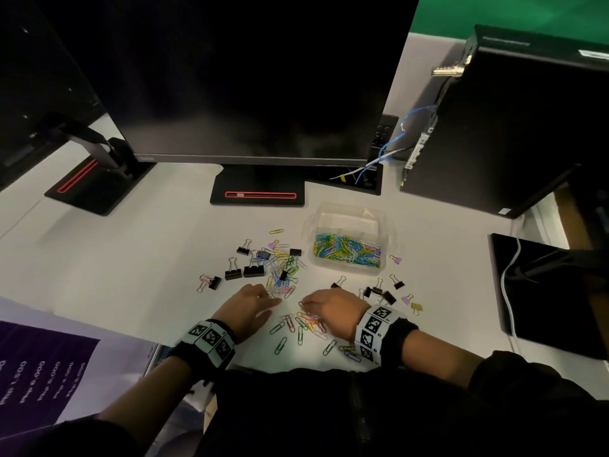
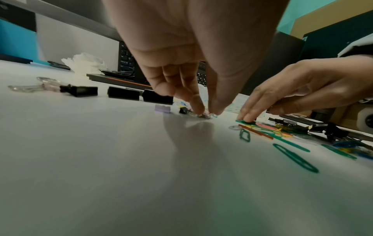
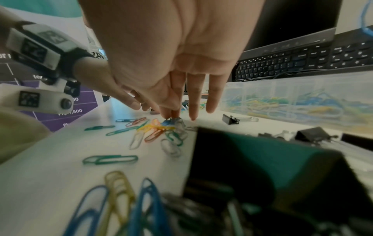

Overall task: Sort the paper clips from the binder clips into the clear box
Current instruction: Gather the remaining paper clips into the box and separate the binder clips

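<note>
The clear box stands right of centre and holds many coloured paper clips; its wall also shows in the right wrist view. A mixed pile of paper clips and black binder clips lies left of it. My left hand is at the pile's near edge, thumb and forefinger pinching a small paper clip on the table. My right hand presses straight fingers onto loose paper clips spread near the desk's front edge. Black binder clips lie right of it.
A monitor on its stand rises behind the work area, with a second stand at the left. A black computer case and dark pad are on the right. A purple sheet hangs at the lower left.
</note>
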A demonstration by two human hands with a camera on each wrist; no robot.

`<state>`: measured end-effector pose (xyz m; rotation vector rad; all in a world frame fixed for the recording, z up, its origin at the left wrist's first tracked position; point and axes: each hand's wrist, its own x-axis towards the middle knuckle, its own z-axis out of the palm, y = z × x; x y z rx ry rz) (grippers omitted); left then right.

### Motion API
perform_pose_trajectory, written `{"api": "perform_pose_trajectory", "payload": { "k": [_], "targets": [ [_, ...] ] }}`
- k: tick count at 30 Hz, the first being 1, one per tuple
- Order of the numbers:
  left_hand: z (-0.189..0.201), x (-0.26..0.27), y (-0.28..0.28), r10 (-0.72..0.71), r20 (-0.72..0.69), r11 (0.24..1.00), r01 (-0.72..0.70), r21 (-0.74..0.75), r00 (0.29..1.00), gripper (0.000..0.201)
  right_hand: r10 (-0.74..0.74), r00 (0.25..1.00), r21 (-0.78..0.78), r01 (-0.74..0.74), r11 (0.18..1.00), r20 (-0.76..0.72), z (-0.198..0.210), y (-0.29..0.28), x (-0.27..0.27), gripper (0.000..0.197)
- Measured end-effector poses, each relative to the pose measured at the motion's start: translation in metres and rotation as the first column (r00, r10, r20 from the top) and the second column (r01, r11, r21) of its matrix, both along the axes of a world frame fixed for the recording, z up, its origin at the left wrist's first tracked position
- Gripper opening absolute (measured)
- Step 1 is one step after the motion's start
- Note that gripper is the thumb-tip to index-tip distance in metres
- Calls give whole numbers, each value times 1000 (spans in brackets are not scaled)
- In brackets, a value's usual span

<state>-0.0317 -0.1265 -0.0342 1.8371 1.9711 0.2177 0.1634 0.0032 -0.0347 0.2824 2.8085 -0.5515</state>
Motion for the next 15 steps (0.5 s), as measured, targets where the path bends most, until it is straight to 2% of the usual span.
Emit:
{"api": "perform_pose_trajectory", "payload": {
  "k": [5,8,11,15],
  "targets": [
    [3,2,3,80,-35,994,-82,-65,996,42,-61,998,-21,61,998,11,8,-2,-13,55],
    [6,7,1,124,14,991,-123,-51,992,42,-23,998,12,22,1000,60,11,-4,-24,63],
    [8,11,-2,135,64,991,-135,-10,989,42,-4,999,37,2,999,51,12,-7,-24,58],
    [8,13,-7,124,59,992,-123,-13,991,44,11,1000,1,-10,1000,-19,7,-6,-8,49]
  ]
}}
